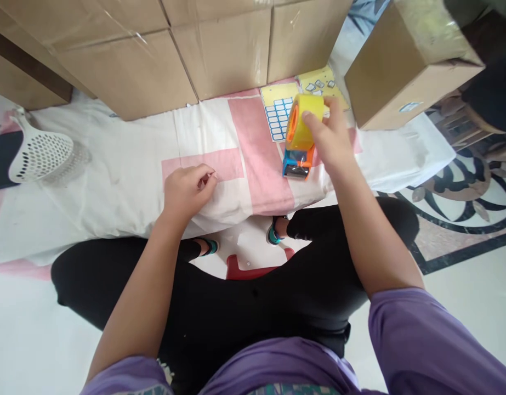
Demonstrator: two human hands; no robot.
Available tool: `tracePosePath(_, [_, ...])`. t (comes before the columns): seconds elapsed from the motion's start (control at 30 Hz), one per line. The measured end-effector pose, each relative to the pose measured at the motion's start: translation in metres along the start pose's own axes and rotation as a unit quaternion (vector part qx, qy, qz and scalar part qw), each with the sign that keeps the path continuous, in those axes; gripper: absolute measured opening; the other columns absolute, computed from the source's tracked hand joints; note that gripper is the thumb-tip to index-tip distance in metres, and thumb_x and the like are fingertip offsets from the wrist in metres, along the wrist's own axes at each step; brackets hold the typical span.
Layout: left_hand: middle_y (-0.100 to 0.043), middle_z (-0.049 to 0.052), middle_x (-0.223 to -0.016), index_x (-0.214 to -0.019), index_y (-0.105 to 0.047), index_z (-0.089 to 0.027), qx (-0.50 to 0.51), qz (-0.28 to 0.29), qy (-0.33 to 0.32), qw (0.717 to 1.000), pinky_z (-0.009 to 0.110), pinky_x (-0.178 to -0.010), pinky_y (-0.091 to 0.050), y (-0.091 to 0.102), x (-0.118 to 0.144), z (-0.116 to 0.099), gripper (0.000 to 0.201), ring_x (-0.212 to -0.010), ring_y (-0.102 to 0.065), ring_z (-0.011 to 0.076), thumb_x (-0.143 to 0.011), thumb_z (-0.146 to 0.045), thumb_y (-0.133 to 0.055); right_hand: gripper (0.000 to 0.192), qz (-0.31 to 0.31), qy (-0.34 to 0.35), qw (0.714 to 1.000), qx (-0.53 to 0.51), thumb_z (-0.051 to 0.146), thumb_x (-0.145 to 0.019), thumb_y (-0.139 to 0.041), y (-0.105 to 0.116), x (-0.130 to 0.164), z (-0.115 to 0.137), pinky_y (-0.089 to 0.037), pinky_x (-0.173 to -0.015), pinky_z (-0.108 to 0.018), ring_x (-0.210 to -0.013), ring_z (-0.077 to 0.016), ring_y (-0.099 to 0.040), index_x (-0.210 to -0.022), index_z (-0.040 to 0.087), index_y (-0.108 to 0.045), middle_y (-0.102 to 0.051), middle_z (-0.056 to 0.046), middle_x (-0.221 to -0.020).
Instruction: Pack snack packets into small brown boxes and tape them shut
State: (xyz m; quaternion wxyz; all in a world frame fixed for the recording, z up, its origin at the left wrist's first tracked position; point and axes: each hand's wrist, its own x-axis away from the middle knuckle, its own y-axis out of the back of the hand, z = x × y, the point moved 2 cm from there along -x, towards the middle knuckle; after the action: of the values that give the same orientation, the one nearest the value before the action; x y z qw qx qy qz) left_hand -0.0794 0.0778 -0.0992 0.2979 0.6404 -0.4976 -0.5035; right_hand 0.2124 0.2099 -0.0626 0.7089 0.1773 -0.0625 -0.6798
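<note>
Head view: right hand (334, 129) grips yellow-tape dispenser (302, 138), label sheet (278, 118) just left. Left hand (189, 189) loosely curled shut, cloth (125, 164) beneath.

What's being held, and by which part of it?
The right grip holds a tape dispenser by its yellow roll. The left grip is curled, with nothing visible in it.

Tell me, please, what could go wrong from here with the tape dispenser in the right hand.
The tape dispenser is held by the right hand alone, so it might slip or twist.

It is right by the blue-outlined label sheet, so a loose tape end could perhaps stick to it.

The carton on the right stands close to that hand, so a wide swing might bump it.
</note>
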Motion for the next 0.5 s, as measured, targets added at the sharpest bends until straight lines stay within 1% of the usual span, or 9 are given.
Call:
tracePosePath(0.1, [-0.07,0.0,-0.074,-0.085,-0.067,-0.025,0.002,0.014,-0.024,1.0,0.035,-0.074,-0.044,-0.005,-0.001,-0.004,0.021,-0.068,-0.062,0.0197,-0.092,-0.037,-0.052,0.048,-0.02,0.005,0.999,-0.042,0.052,-0.098,-0.06,-0.006,0.002,-0.009,-0.06,-0.083,-0.033,-0.092,-0.0137,-0.071,-0.133,0.027,-0.04,-0.068,0.0,-0.104])
tracePosePath(0.17, [-0.07,0.001,-0.075,-0.085,-0.067,-0.025,0.007,0.021,-0.032,0.999,0.036,-0.075,-0.044,-0.008,-0.002,-0.006,0.021,-0.067,-0.062,0.0198,-0.093,-0.036,-0.051,0.06,-0.018,0.027,0.998,-0.054,0.069,-0.093,-0.058,-0.01,0.004,-0.013,-0.062,-0.082,-0.038,-0.098,-0.019,-0.073,-0.135,0.03,-0.041,-0.068,-0.001,-0.105])
tracePosePath(0.2, [-0.07,0.001,-0.075,-0.086,-0.068,-0.024,0.01,0.024,-0.035,0.999,0.037,-0.075,-0.044,-0.008,-0.003,-0.007,0.022,-0.067,-0.062,0.0198,-0.093,-0.036,-0.051,0.065,-0.018,0.035,0.997,-0.06,0.075,-0.09,-0.056,-0.013,0.004,-0.014,-0.062,-0.082,-0.04,-0.1,-0.0213,-0.073,-0.136,0.031,-0.042,-0.069,-0.002,-0.105])
tracePosePath(0.27, [-0.069,0.001,-0.073,-0.086,-0.069,-0.024,0.01,0.024,-0.039,0.999,0.038,-0.074,-0.043,-0.006,-0.003,-0.007,0.023,-0.068,-0.062,0.0202,-0.093,-0.035,-0.05,0.072,-0.031,0.051,0.995,-0.081,0.081,-0.086,-0.055,-0.017,0.003,-0.017,-0.063,-0.08,-0.044,-0.103,-0.0249,-0.072,-0.138,0.032,-0.042,-0.069,-0.005,-0.106])
tracePosePath(0.33, [-0.069,0.001,-0.072,-0.087,-0.069,-0.024,-0.001,0.009,-0.036,0.999,0.038,-0.075,-0.042,0.001,-0.004,-0.002,0.024,-0.07,-0.064,0.0209,-0.094,-0.035,-0.05,0.076,-0.046,0.061,0.991,-0.113,0.082,-0.083,-0.057,-0.022,-0.001,-0.019,-0.063,-0.079,-0.046,-0.103,-0.0272,-0.072,-0.138,0.031,-0.042,-0.069,-0.006,-0.106])
tracePosePath(0.4, [-0.069,0.002,-0.074,-0.087,-0.07,-0.024,-0.011,-0.021,-0.009,1.0,0.039,-0.079,-0.043,0.012,-0.005,0.011,0.023,-0.075,-0.065,0.0216,-0.093,-0.035,-0.05,0.079,-0.048,0.061,0.986,-0.145,0.08,-0.081,-0.06,-0.028,-0.007,-0.021,-0.063,-0.077,-0.048,-0.099,-0.0282,-0.073,-0.139,0.031,-0.041,-0.069,-0.006,-0.105])
tracePosePath(0.43, [-0.069,0.002,-0.075,-0.087,-0.07,-0.024,-0.004,-0.043,0.024,0.999,0.039,-0.08,-0.043,0.019,-0.006,0.021,0.021,-0.077,-0.065,0.0216,-0.092,-0.035,-0.052,0.08,-0.044,0.06,0.985,-0.159,0.079,-0.08,-0.063,-0.03,-0.01,-0.021,-0.062,-0.075,-0.049,-0.096,-0.0283,-0.073,-0.14,0.031,-0.041,-0.069,-0.006,-0.104])
tracePosePath(0.5, [-0.07,0.002,-0.08,-0.087,-0.068,-0.025,0.036,-0.094,0.116,0.988,0.037,-0.081,-0.045,0.033,-0.01,0.051,0.018,-0.08,-0.065,0.0207,-0.09,-0.036,-0.054,0.083,-0.037,0.062,0.982,-0.176,0.075,-0.077,-0.067,-0.033,-0.015,-0.021,-0.062,-0.074,-0.05,-0.092,-0.0286,-0.073,-0.142,0.031,-0.04,-0.069,-0.006,-0.102])
